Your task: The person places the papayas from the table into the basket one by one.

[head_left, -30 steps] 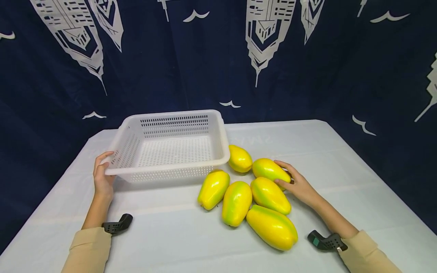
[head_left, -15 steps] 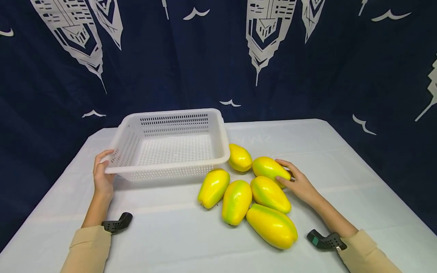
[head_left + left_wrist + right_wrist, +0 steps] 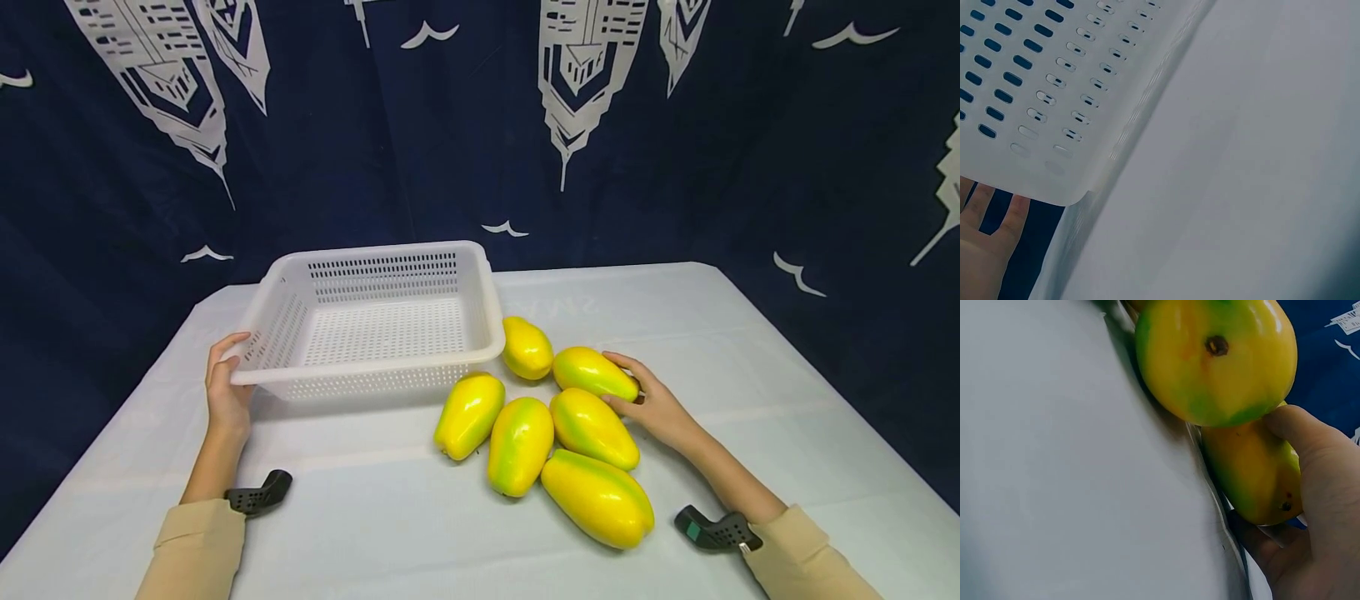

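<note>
My left hand (image 3: pixel 227 392) grips the left front corner of a white plastic basket (image 3: pixel 360 362), thumb at the rim and fingers along the outer side. The basket's slotted wall (image 3: pixel 1035 75) fills the upper left of the left wrist view. Toward the right of the table, my right hand (image 3: pixel 660 408) holds the right end of a yellow-green papaya (image 3: pixel 592 372), thumb on the near side and fingers on the far side. In the right wrist view the held papaya (image 3: pixel 1250 472) shows behind a nearer papaya (image 3: pixel 1216 362), which partly covers it.
Around the held papaya lie several others: one against the basket's right side (image 3: pixel 528 348), another at the basket's front right (image 3: pixel 470 417), and one nearest me (image 3: pixel 598 500). A white cloth covers the table (image 3: pixel 360 517). Behind it hangs a dark blue patterned curtain (image 3: pixel 450 150).
</note>
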Demonstrator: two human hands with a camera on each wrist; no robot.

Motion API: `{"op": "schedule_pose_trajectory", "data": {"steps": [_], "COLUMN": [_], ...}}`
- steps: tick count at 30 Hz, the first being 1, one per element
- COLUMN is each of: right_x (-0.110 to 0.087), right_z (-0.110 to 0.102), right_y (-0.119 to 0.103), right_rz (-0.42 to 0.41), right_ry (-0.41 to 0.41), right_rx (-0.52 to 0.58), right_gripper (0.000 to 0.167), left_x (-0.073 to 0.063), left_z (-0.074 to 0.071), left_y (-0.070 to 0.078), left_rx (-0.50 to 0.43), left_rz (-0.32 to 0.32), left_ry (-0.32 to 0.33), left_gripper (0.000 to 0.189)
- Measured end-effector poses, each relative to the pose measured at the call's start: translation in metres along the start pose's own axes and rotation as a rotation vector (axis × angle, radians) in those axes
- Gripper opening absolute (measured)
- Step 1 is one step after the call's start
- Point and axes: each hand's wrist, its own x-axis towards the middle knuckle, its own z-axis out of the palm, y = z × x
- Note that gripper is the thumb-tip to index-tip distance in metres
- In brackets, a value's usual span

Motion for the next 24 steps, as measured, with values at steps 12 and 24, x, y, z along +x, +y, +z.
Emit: {"op": "schedule_pose_trajectory", "data": {"steps": [12,24], "right_x": [0.0001,0.0005], "right_z": [0.0021,0.0017], "right_y": [-0.0003,-0.0012], "right_rz": [-0.002,0.012], "right_ry": [0.02,0.064], "right_rx": [0.004,0.005], "right_gripper": [0.062,0.061], "left_x": [-0.0008,-0.0002], "left_z": [0.0008,0.0006], "left_y": [0.0006,0.0], "left_rx": [0.006,-0.023], "left_rz": [-0.009,-0.011], "left_ry": [0.006,0.008], "left_gripper": [0.033,0.033]}}
